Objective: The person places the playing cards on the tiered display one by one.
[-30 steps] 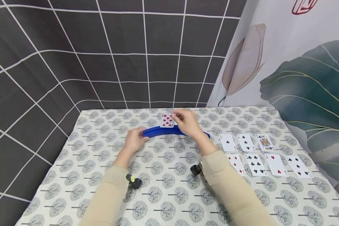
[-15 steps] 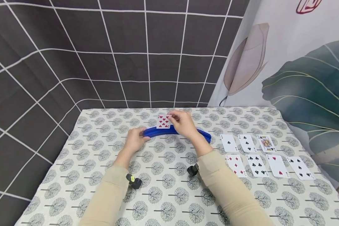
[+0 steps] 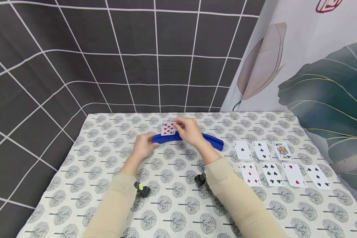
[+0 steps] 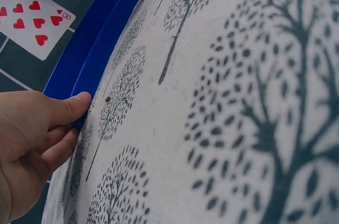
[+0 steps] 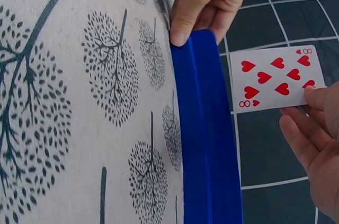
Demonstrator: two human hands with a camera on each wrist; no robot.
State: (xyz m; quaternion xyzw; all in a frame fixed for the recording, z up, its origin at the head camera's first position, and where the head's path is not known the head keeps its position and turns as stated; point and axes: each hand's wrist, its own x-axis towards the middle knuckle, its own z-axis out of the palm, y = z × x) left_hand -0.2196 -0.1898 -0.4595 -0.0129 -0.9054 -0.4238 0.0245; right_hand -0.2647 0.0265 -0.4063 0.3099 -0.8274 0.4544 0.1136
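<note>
My left hand (image 3: 143, 146) grips the left end of a curved blue card holder (image 3: 212, 140) that lies on the table. In the left wrist view the thumb (image 4: 74, 108) presses on the near edge of the holder (image 4: 87, 70). My right hand (image 3: 189, 131) pinches an eight of hearts (image 3: 168, 128) by its upper right corner. The card is face toward me, above the left part of the holder. In the right wrist view the eight of hearts (image 5: 273, 78) appears beside the holder (image 5: 206, 128), apart from it. No card stands in the visible part of the groove.
Face-up playing cards lie in two rows at the right of the table: an ace of clubs (image 3: 242, 150), a three of clubs (image 3: 262, 150), a king (image 3: 282, 150), and several more below, such as the two of hearts (image 3: 294, 174). A dark grid-patterned curtain (image 3: 131, 66) hangs behind.
My right hand has moved left along the holder, carrying the eight of hearts toward my left hand. The left hand keeps its grip on the holder's end.
</note>
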